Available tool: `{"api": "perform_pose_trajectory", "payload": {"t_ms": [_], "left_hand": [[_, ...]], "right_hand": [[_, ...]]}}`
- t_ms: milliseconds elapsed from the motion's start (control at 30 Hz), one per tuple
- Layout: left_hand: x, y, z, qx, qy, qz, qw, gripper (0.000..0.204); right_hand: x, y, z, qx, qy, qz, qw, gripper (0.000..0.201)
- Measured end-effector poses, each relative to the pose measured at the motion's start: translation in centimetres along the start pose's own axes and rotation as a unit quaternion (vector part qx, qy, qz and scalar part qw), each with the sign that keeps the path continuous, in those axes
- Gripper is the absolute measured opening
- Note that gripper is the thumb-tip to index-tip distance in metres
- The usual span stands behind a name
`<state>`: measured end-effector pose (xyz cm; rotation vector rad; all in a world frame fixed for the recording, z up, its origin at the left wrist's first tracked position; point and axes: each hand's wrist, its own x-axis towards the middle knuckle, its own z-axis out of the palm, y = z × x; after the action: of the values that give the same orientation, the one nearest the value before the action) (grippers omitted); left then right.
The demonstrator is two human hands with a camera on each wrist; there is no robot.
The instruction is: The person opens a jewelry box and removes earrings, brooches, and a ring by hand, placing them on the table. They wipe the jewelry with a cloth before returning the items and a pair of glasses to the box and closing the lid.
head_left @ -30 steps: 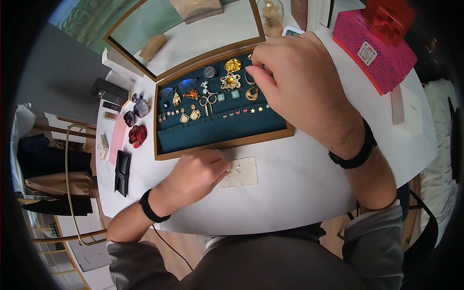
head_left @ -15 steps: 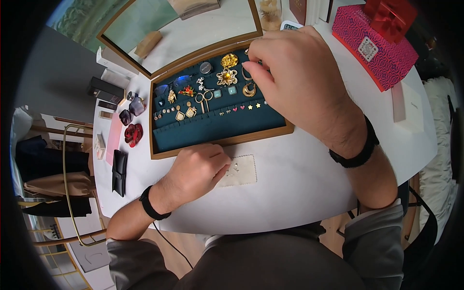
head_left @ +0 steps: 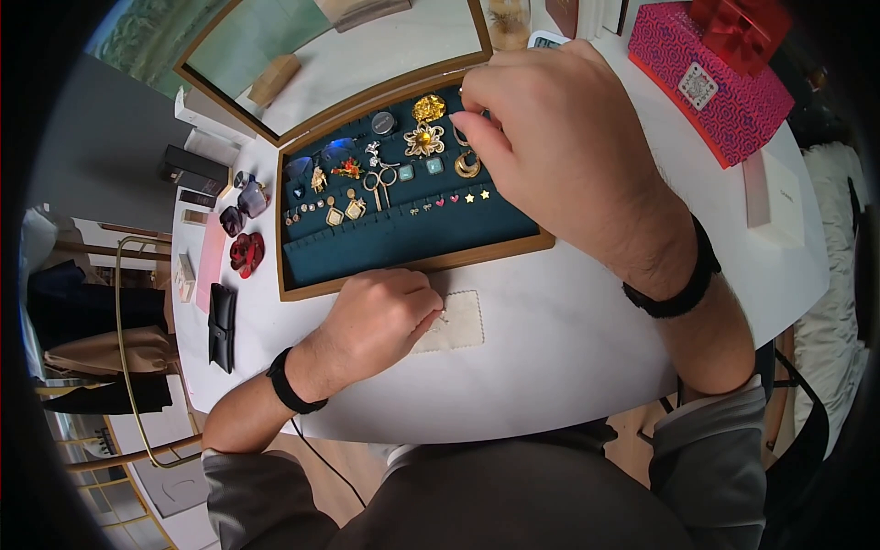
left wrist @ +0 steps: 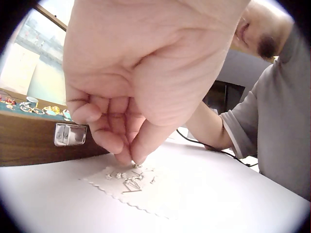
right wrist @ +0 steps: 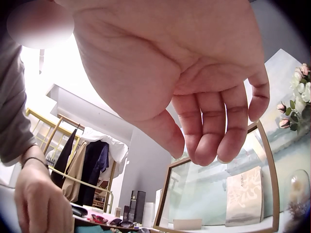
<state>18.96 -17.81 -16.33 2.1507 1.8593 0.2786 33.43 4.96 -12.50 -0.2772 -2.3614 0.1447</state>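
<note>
My left hand (head_left: pixel 380 316) reaches down to a small cream cloth (head_left: pixel 467 321) with a scalloped edge. Its thumb and fingertips pinch a tiny silvery stud earring (left wrist: pixel 137 165), mostly covered by them. Several small silvery earrings (left wrist: pixel 132 183) lie on the cloth beneath. Above the right side of an open wooden jewelry box (head_left: pixel 417 268) is my right hand (head_left: pixel 568 156), palm down, with loosely curled fingers. No object shows between its thumb and fingers (right wrist: pixel 201 153) in the right wrist view. A gold crescent earring (head_left: pixel 467 165) lies in the box beside that hand.
The box's dark green lining carries earrings, a gold flower brooch (head_left: pixel 423 140) and small scissors (head_left: pixel 382 183). Its glass lid (head_left: pixel 348 64) stands raised behind. Sunglasses (head_left: pixel 243 206), a red flower (head_left: pixel 246 255) and a black case (head_left: pixel 221 327) lie left; a pink patterned box (head_left: pixel 678 78) stands right.
The head view has shifted slightly, so the box and cloth sit a little further left. The left fingertips have moved slightly over the cloth; the right hand stays above the box's right side.
</note>
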Motion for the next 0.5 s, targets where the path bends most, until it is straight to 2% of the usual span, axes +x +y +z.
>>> {"api": "perform_pose_trajectory", "payload": {"t_ms": [200, 267, 367, 500], "left_hand": [[0.19, 0.22, -0.07, 0.007, -0.006, 0.001, 1.0, 0.01], [0.15, 0.21, -0.02, 0.008, -0.007, 0.002, 1.0, 0.011], [0.12, 0.14, 0.03, 0.013, -0.014, 0.003, 1.0, 0.011], [0.14, 0.09, 0.08, 0.024, -0.02, 0.007, 0.999, 0.013]], "right_hand": [[-0.03, -0.2, -0.07, -0.01, 0.008, -0.001, 1.0, 0.013], [0.21, -0.46, -0.38, -0.071, -0.008, -0.015, 0.997, 0.013], [-0.11, -0.1, 0.07, -0.008, 0.007, -0.004, 1.0, 0.013], [-0.14, -0.1, 0.1, -0.015, 0.006, -0.008, 1.0, 0.013]]}}
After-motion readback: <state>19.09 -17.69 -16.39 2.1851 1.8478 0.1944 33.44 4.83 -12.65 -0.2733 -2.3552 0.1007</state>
